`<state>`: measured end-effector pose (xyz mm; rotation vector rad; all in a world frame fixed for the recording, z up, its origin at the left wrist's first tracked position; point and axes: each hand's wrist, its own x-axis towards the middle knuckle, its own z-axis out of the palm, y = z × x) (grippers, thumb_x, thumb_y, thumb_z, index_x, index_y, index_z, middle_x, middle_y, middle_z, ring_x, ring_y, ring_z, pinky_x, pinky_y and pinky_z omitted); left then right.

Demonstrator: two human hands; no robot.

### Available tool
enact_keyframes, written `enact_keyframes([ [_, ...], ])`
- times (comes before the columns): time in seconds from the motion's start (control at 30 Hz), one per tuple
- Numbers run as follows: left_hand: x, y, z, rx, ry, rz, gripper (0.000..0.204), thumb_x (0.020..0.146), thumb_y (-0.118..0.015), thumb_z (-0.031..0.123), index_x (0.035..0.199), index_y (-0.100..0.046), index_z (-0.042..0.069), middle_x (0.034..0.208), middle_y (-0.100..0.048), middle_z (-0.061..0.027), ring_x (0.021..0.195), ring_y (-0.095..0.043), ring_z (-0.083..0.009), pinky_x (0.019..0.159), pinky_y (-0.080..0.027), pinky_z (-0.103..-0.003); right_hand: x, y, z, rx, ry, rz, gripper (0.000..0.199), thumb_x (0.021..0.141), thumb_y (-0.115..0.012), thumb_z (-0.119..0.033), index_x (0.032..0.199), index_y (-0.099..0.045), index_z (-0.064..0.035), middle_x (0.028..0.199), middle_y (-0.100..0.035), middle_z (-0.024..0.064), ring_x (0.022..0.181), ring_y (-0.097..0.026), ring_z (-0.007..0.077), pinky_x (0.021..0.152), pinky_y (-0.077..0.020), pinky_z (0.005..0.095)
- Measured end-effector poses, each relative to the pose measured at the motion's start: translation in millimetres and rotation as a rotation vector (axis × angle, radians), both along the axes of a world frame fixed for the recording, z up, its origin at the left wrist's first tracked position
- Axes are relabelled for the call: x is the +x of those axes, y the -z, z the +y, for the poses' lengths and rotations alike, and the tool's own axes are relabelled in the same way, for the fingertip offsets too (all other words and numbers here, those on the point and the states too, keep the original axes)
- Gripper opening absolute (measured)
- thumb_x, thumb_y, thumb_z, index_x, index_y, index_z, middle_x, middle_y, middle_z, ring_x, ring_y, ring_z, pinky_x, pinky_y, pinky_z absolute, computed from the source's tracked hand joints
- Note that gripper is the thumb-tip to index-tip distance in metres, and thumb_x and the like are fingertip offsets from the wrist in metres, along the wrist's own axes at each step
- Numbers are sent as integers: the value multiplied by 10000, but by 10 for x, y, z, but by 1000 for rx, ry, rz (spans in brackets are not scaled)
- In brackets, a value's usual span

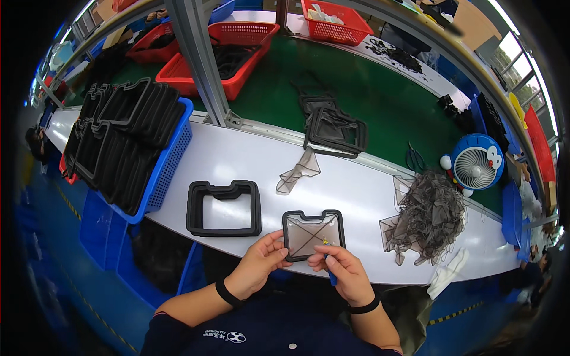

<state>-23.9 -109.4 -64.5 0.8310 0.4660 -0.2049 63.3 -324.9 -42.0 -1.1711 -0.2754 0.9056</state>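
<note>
Between the two sets of fingers sits one meshed black frame (309, 234), round-cornered, notched along its far edge, its translucent grey mesh crossed by dark lines in an X. The left fingers (272, 239) pinch its left side; the right fingers (333, 251) grip one blue-handled tool (332, 277) at its lower right. Left of the left fingers stands one frame stack (255, 207), its layers too merged to count; right of the right fingers lies one mesh heap (430, 216), also uncountable. One loose mesh piece (298, 172) lies beyond the fingers. The near edge of the tabletop (363, 219) runs just under both hands; bare white surface separates the right fingers from the heap.
</note>
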Motion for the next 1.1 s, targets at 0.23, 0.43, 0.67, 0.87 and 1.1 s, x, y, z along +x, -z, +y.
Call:
enact_keyframes([
  [0.23,-1,8,9,-80,32,-55,545,1005,-552,47,1511,-349,50,1205,-631,-104,1141,-618,-182,966,-525,-350,-119,-99,90,209,-167,112,524,946,-602,28,1425,-391,12,1461,-487,231,1332,-515,262,1133,-401,388],
  [0.43,33,-7,-16,-52,9,-23,576,994,-582,49,1520,-346,43,1136,-628,-65,1089,-622,-151,956,-531,-327,-192,-50,169,-229,107,-303,171,931,-690,-59,1089,-699,6,1041,-713,117,1022,-673,171,839,-526,292],
  [0.67,33,-22,-15,-60,20,-49,567,994,-577,43,1516,-356,50,1162,-635,-80,1084,-625,-154,936,-534,-322,-241,35,302,-258,216,-1107,282,797,-774,23,1057,-672,-16,866,-680,118,748,-654,272,674,-510,336],
  [0.87,31,-38,-11,-64,16,-44,567,989,-587,47,1512,-370,62,1152,-639,-68,1075,-625,-146,927,-531,-317,-246,38,312,-249,205,-1140,271,744,-788,51,957,-637,-20,883,-676,126,769,-643,296,688,-512,351],
  [1.1,31,-11,-4,-77,4,-46,570,987,-592,46,1512,-371,63,1145,-639,-61,1058,-628,-135,913,-531,-307,-238,22,317,-284,161,-1214,284,730,-778,49,968,-637,-12,983,-672,146,838,-652,320,742,-533,372],
])
